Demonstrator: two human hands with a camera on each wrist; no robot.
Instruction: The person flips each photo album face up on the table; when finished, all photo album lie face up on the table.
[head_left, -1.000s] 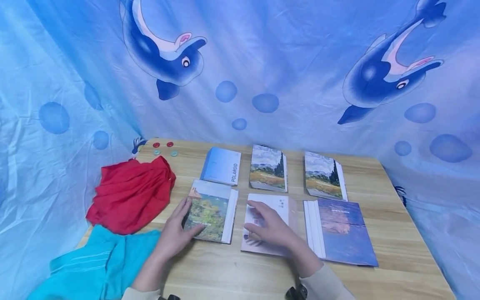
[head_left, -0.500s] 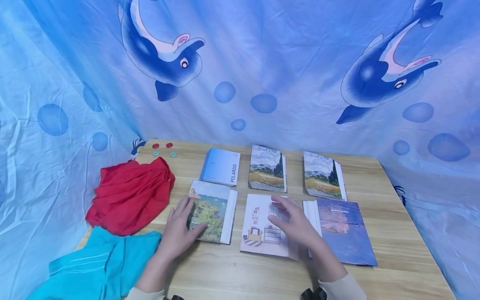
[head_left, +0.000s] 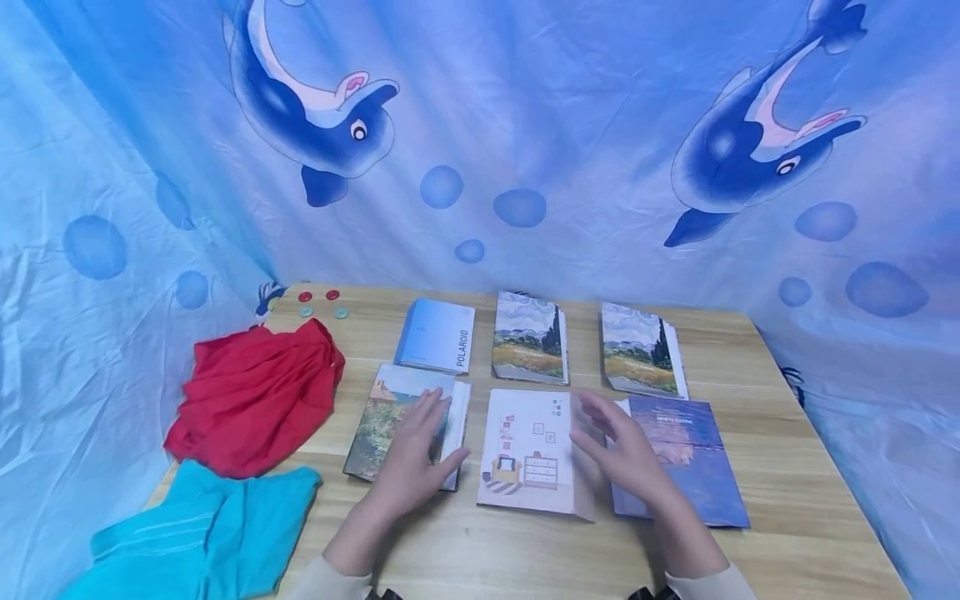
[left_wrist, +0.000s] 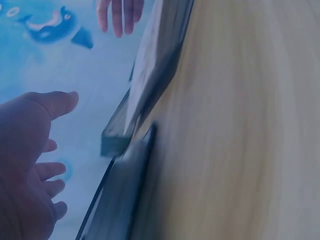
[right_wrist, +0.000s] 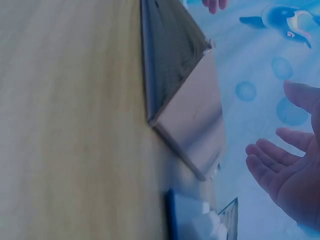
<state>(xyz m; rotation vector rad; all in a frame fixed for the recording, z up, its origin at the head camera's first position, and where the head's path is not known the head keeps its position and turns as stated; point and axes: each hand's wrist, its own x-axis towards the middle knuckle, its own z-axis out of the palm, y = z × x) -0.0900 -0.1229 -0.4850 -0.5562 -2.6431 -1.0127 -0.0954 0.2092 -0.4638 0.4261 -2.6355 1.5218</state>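
Observation:
In the head view my left hand (head_left: 412,457) is over the photo album with a green landscape cover (head_left: 386,412), its fingers spread and nothing held. The left wrist view shows that hand (left_wrist: 30,165) raised above the book edges, thumb extended. My right hand (head_left: 628,454) hovers where the white-and-pink album (head_left: 525,442) and the purple photo album (head_left: 693,458) lie side by side. Its fingers are loosely bent and grip nothing; in the right wrist view this hand (right_wrist: 292,162) is apart from the pink spine side of an album (right_wrist: 195,120).
Behind stand a blue POLAROID album (head_left: 437,333) and two cypress-landscape albums (head_left: 529,337). At the left lie a red cloth (head_left: 258,396), a teal cloth (head_left: 202,529) and several red and green buttons (head_left: 332,295). A dolphin-print curtain (head_left: 585,108) encloses the wooden table (head_left: 517,567).
My left hand has moved right across the green landscape album from its left edge. My right hand has moved right, off the white-and-pink album, whose cover now shows. The albums stay in place.

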